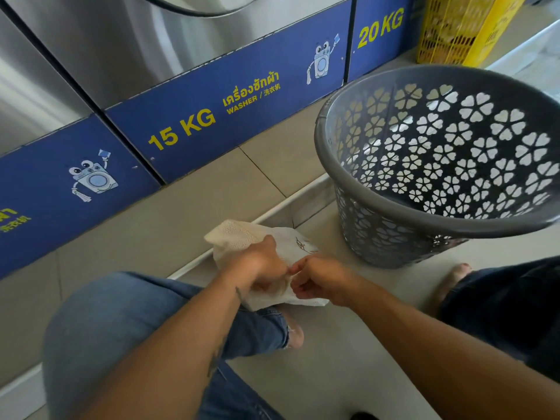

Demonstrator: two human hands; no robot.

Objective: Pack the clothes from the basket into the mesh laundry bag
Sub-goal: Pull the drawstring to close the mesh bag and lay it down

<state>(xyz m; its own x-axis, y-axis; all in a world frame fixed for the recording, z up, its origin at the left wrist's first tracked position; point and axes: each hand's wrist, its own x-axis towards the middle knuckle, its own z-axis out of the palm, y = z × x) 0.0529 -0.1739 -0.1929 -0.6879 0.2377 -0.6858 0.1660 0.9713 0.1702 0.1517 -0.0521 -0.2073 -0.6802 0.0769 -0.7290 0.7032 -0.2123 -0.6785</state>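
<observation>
A white mesh laundry bag point(242, 234) lies on the tiled floor in front of my knees, bulging with something pale inside. My left hand point(260, 262) clutches the bag's near edge from above. My right hand point(318, 280) pinches the same edge just to the right, fingers closed on a small part of it, maybe the zip. A grey plastic laundry basket point(394, 207) with flower-shaped holes stands tilted to the right of the bag; no clothes show inside it.
Steel washers on blue bases marked 15 KG point(181, 131) and 20 KG point(380, 27) line the raised tiled step ahead. A yellow crate point(448, 31) stands at the far right. My jeans-clad knees point(121, 328) flank the bag, with a bare foot point(454, 277) near the basket.
</observation>
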